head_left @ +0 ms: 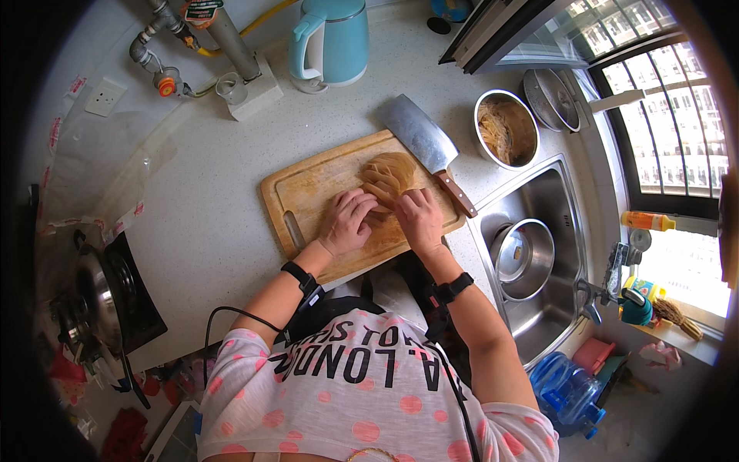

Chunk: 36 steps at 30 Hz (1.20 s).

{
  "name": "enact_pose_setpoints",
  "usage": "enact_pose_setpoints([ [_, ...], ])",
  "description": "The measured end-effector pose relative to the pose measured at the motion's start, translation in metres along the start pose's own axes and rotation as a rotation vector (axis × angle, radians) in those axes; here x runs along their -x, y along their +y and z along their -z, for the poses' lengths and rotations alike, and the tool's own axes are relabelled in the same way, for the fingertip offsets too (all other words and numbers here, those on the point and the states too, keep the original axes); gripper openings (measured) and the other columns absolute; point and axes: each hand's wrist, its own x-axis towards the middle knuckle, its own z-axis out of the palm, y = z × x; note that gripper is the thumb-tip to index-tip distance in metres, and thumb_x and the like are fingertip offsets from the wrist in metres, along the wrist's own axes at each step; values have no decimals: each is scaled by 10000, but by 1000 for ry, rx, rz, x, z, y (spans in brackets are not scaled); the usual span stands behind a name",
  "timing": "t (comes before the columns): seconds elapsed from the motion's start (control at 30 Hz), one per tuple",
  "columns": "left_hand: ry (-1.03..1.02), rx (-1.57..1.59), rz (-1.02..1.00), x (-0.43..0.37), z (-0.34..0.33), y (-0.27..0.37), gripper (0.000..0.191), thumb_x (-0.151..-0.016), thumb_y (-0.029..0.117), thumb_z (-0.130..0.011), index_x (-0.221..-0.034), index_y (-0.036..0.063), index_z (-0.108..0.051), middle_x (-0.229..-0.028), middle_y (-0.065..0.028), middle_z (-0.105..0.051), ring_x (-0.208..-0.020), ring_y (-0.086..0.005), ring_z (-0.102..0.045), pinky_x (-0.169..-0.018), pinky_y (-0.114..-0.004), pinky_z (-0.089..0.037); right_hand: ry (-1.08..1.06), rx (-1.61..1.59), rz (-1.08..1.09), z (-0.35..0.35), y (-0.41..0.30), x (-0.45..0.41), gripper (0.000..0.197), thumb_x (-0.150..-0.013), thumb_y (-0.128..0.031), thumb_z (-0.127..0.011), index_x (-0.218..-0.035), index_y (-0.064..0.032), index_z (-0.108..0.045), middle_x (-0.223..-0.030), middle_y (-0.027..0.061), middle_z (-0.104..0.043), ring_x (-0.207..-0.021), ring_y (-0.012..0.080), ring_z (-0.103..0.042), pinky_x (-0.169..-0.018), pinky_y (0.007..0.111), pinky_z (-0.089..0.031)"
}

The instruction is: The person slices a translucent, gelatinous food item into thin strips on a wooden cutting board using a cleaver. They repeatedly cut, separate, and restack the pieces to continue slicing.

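Note:
A pile of flat, light-brown food strips (388, 173) lies on a wooden cutting board (314, 185). My left hand (348, 222) has its curled fingers at the near left edge of the pile. Opposite it, my right hand (419, 219) pinches the near right edge, its fingertips partly hidden by the knuckles. A cleaver (424, 130) with a brown wooden handle lies across the board's far right corner. Its blade points away from me, with the handle close to my right hand.
A metal pot (507, 130) holding similar strips stands right of the cleaver, near a strainer (551, 99). In the steel sink (540, 320) sits a metal basin (525, 260). A blue kettle (340, 46) stands at the back; a lidded pan (98, 294) is far left.

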Motion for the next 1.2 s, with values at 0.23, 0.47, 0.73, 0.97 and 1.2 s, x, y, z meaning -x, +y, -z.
enact_pose_setpoints([
  [0.23, 17, 0, -2, 3, -4, -2, 514, -605, -16, -608, -1113, 52, -578, -1156, -111, -591, -1133, -329, -531, -972, -443, -416, -52, -86, 33, -2, -2, 2, 178, -716, -80, -684, -884, -102, -633, -850, 59, -569, -854, 262, -557, -698, 369, -502],
  [0.47, 27, -9, 1, 5, -6, -2, 514, -600, -13, -620, -1109, 50, -584, -1136, -120, -583, -1133, -336, -529, -966, -449, -421, -115, -152, 6, -4, 0, 2, 214, -762, -67, -670, -973, -90, -640, -854, 84, -595, -847, 296, -577, -708, 398, -513],
  [0.73, -12, 21, -24, -1, 5, -2, 483, -598, -10, -612, -1075, 58, -586, -1123, -116, -587, -1118, -332, -532, -967, -448, -420, -93, -242, -224, -7, -4, 2, 134, -809, -69, -655, -941, -63, -633, -854, 133, -633, -809, 333, -610, -683, 422, -507],
  [0.97, -45, 21, -28, -1, 9, -2, 467, -610, -5, -603, -1072, 61, -584, -1139, -114, -595, -1120, -324, -534, -999, -443, -408, -81, -168, -220, -4, -10, 3, 94, -806, -86, -666, -897, -100, -655, -823, 99, -613, -793, 311, -626, -650, 410, -509],
  [1.2, -39, 43, -31, 1, 5, -3, 490, -610, -5, -607, -1096, 52, -585, -1137, -111, -597, -1127, -324, -531, -1013, -445, -398, -39, -242, -145, -9, -3, 3, 101, -804, -110, -688, -904, -109, -697, -844, 72, -619, -798, 287, -623, -667, 386, -515],
])
